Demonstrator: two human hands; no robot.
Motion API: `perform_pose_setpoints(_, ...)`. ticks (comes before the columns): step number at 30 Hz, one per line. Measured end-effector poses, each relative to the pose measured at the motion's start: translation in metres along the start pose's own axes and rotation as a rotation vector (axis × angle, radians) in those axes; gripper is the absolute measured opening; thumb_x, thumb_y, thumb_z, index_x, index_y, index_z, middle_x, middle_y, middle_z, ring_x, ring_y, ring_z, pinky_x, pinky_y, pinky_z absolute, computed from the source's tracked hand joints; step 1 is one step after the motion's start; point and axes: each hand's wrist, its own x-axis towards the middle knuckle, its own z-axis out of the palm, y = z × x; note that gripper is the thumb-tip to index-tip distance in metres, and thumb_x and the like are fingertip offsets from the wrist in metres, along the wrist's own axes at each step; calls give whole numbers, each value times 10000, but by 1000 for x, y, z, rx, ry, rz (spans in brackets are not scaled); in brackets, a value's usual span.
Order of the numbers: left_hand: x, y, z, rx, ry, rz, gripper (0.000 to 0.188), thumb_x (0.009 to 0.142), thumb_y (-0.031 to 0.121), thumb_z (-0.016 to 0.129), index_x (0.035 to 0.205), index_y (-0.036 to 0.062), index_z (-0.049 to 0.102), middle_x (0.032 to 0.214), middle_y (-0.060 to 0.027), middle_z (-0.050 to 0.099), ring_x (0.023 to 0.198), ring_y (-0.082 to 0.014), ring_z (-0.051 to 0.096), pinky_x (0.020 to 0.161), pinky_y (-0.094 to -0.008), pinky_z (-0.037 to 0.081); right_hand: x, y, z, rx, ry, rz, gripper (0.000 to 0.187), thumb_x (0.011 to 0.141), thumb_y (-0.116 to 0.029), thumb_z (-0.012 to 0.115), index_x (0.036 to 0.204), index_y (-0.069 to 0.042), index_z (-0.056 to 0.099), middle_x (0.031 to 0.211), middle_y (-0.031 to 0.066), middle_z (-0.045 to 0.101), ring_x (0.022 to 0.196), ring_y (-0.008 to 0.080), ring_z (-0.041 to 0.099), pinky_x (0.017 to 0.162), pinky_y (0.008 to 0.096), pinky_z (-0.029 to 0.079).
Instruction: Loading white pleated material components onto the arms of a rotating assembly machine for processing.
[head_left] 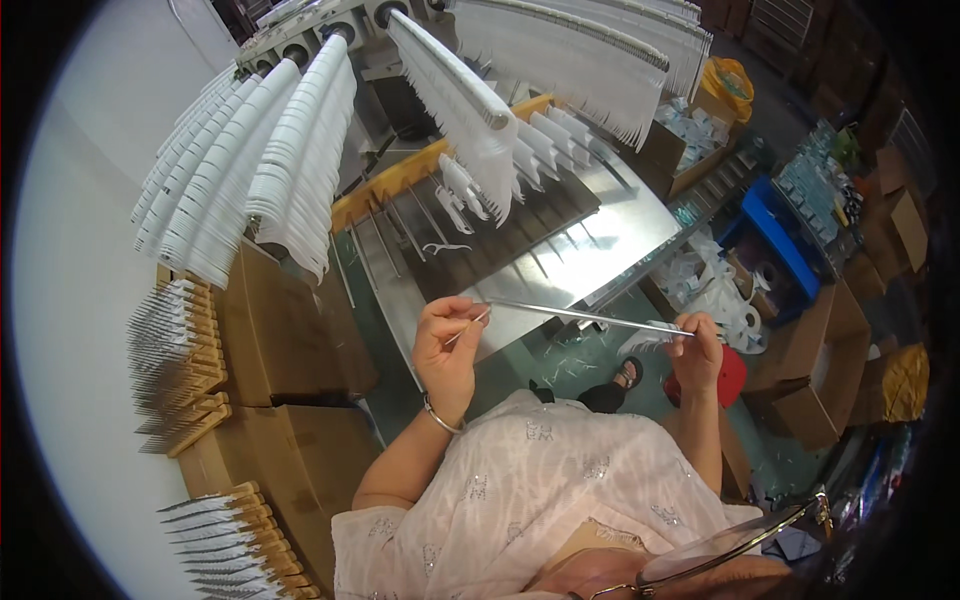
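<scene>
A long thin metal rod spans the gap between my two hands, in front of my chest. My right hand is closed on its right end, where a few thin white plastic pieces hang by the fingers. The rod's left end reaches the fingertips of my left hand. That hand is closed in a pinch, with a thin white stick-like piece between thumb and fingers. Beyond them, a small forked white plastic piece lies on a dark board on the metal table.
Rods packed with white pieces project from a machine overhead. A wooden bar with rods lies on the table. Spiked wooden racks and cardboard boxes stand left. Right are a blue crate, an open carton and a red round object.
</scene>
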Motion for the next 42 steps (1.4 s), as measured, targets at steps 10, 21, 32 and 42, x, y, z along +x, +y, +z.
perform_pose_setpoints(10, 27, -14, -12, 878, -606, 335, 474, 604, 152, 698, 1033, 35, 533, 1070, -150, 472, 960, -309, 470, 809, -368, 403, 1, -6, -7, 54, 0, -1, 191, 861, -195, 413, 800, -22, 466, 711, 90, 478, 547, 132, 449, 508, 242, 383)
perform_pose_setpoints(21, 49, -36, -25, 1299, -573, 499, 170, 660, 105, 619, 775, 11, 535, 880, -114, 556, 801, -267, 542, 655, -302, 455, 11, -8, -14, 79, -11, 34, 200, 856, -197, 427, 796, -11, 469, 729, 94, 491, 560, 139, 452, 508, 247, 374)
perform_pose_setpoints(32, 33, -20, -12, -816, 134, -718, 61, 843, 70, 478, 798, 54, 515, 817, -69, 568, 661, -119, 547, 570, -212, 471, 10, 5, 0, -8, -70, 24, 176, 845, -160, 424, 820, 4, 483, 752, 110, 501, 594, 155, 492, 536, 257, 403)
perform_pose_setpoints(42, 23, -5, 4, 8, -629, -799, 120, 751, 66, 590, 853, 20, 546, 665, -23, 549, 534, -80, 518, 444, -195, 409, -6, 0, 56, -161, -168, -183, 245, 851, -204, 460, 844, 37, 503, 761, 169, 533, 596, 200, 525, 543, 286, 445)
